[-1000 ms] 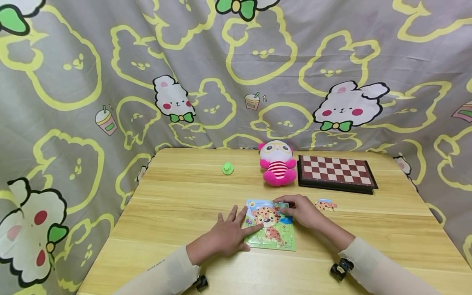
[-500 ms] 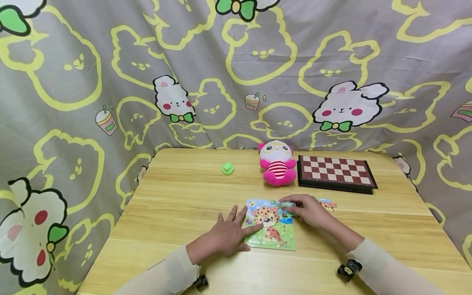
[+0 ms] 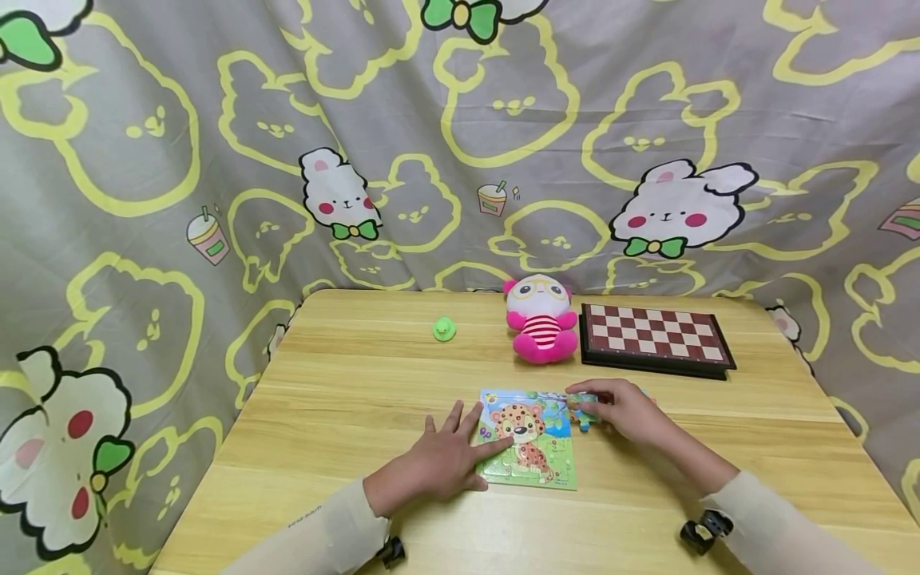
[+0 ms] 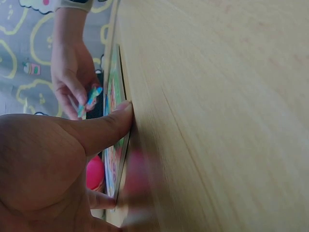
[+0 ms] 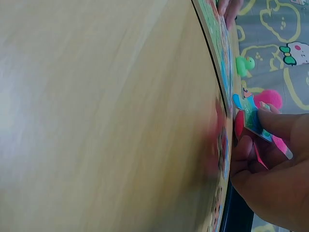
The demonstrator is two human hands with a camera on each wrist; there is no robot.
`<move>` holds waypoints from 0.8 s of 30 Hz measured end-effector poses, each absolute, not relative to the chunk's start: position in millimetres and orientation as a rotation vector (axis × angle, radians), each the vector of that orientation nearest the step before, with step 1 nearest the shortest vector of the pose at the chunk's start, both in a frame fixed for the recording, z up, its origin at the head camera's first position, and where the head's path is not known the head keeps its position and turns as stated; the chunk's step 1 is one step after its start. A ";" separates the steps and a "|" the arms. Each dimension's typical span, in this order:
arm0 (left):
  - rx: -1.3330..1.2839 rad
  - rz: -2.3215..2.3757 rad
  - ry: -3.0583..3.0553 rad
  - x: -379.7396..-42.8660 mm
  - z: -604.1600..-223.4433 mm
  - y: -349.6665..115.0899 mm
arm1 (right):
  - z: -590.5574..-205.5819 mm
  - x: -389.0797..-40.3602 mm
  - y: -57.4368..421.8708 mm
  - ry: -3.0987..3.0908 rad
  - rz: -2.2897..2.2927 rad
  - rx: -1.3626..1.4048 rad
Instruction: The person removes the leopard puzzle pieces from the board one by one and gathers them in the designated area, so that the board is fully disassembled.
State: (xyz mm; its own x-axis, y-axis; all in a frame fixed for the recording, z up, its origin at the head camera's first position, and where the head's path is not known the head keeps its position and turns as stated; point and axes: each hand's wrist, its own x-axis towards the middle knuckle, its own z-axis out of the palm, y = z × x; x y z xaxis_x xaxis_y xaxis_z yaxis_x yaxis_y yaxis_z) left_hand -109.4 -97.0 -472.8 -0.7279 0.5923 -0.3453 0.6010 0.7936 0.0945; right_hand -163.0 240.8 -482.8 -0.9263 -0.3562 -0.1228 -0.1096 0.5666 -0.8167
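A leopard jigsaw puzzle [image 3: 533,459] lies flat on the wooden table in the head view. My left hand [image 3: 440,459] rests at its left side, fingers spread, with the index finger lying over the picture. Just off the puzzle's upper right side, my right hand [image 3: 620,411] pinches a blue-and-green puzzle piece [image 3: 584,413] between thumb and fingers. In the right wrist view that puzzle piece [image 5: 252,118] is tilted and held clear of the table. Loose puzzle pieces [image 5: 223,152] lie near the puzzle, mostly hidden behind my right hand in the head view.
Behind the puzzle sits a pink-and-white plush toy [image 3: 541,319]. To its right is a checkered game board [image 3: 656,335] with black sides. A small green duck [image 3: 443,328] stands further left. A patterned curtain [image 3: 402,120] hangs behind the table [image 3: 345,375].
My right hand has moved right from over the puzzle's upper right corner, carrying the puzzle piece with it and uncovering that part of the picture. My left hand has stayed in place.
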 end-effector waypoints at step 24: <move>0.886 -0.029 2.626 -108.2 -472.4 -96.6 | -480.7 -153.6 291.1 2.553 -1.314 -0.289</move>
State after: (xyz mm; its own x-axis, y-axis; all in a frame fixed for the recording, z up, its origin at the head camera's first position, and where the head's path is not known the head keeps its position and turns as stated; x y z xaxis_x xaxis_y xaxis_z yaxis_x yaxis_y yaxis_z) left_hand -108.2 -96.6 -472.4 -0.7350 0.5813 -0.3492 0.5888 0.8025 0.0966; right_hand -153.6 291.1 -480.7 -0.9478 -0.2893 -0.1340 -0.0591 0.5726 -0.8177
